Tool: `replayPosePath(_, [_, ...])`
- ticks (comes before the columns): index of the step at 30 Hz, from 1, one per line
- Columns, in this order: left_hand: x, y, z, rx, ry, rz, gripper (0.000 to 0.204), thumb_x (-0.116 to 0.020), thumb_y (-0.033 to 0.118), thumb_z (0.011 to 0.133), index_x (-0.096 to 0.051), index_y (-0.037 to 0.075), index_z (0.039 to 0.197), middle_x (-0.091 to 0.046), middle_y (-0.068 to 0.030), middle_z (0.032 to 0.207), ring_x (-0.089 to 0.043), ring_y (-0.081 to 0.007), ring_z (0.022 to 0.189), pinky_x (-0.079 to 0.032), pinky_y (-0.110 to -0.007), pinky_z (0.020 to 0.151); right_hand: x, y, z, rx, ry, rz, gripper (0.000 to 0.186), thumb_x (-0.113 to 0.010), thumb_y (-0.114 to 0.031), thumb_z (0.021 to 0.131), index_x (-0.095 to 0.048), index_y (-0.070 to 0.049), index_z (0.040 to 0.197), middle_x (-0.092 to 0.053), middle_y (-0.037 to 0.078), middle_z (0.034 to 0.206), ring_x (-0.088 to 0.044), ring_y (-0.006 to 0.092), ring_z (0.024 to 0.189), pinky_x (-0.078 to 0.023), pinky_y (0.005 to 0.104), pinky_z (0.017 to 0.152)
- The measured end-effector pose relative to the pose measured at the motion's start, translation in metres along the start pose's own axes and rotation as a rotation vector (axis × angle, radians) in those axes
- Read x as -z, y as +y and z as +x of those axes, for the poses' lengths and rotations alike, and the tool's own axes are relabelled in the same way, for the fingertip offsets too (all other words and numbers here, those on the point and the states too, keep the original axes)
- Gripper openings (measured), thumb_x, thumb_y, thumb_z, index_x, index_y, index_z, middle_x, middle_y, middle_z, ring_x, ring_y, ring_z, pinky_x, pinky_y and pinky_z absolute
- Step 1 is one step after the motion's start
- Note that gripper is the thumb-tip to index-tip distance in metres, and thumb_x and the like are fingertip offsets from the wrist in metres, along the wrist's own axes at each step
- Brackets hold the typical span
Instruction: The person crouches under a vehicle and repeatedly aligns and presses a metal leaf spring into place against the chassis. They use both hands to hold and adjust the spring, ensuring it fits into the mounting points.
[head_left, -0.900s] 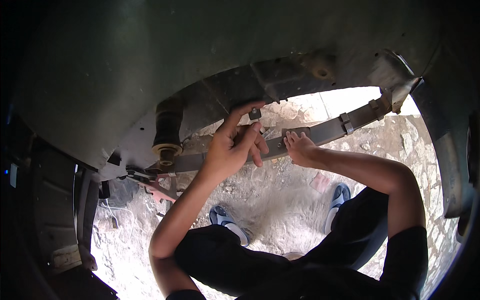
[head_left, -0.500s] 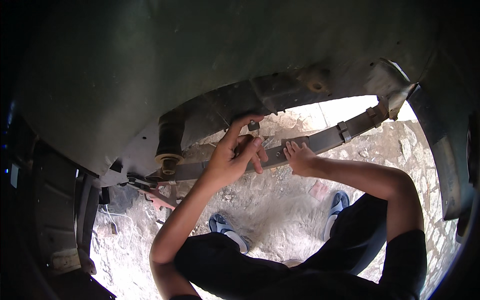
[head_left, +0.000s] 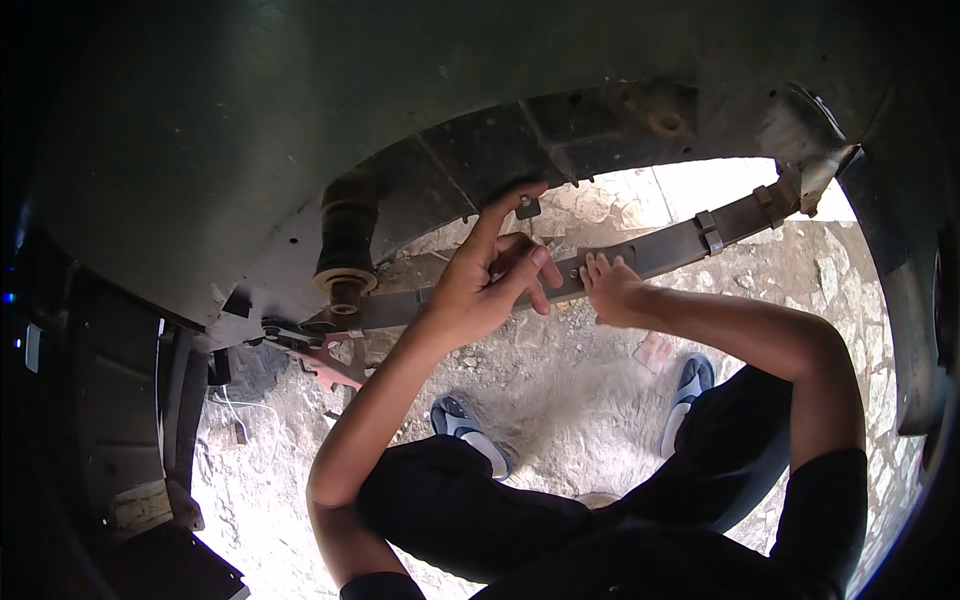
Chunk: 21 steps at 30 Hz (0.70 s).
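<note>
- Just below the raised index fingertip of your left grip (head_left: 485,285), a small dark block (head_left: 530,209) shows, contact unclear.
- That thumb and index stand apart; I cannot tell if your curled fingers clasp anything.
- Behind this grip, the curved metal bar (head_left: 672,249) is partly hidden.
- Your right grip (head_left: 615,295) rests fingertips on it, thumb hidden; I cannot tell if it clasps.
</note>
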<state>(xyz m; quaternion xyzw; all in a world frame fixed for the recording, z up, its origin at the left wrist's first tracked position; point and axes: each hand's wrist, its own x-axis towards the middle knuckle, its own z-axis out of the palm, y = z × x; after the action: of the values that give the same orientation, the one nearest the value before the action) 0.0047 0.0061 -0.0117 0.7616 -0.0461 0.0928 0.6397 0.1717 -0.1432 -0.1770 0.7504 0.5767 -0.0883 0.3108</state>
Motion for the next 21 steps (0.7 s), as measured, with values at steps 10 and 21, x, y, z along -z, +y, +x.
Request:
replayPosePath(10, [-0.003,0.002,0.001,-0.018,0.037,0.075,0.054,-0.05,0.009,0.1,-0.025,0.011,0.148,-0.066,-0.0078,0.082,-0.066,-0.0113,0.065,-0.049,-0.025,0.067,0.016,-0.007,-0.01,0.018,-0.098,0.081,0.098,-0.07,-0.04,0.079,-0.02,0.01,0.148,-0.025,0.036,0.15,-0.034,0.0476,0.135,-0.036,0.0574,0.1])
replayPosePath(21, [-0.001,0.002,0.001,-0.008,0.021,0.014,0.053,-0.05,0.01,0.1,-0.026,0.011,0.147,-0.066,-0.0071,0.082,-0.066,-0.0115,0.067,-0.048,-0.025,0.068,0.02,-0.008,-0.014,0.093,-0.078,0.081,0.098,-0.061,-0.057,0.084,-0.027,0.013,0.144,-0.032,0.038,0.144,-0.037,0.0493,0.132,-0.038,0.0539,0.1])
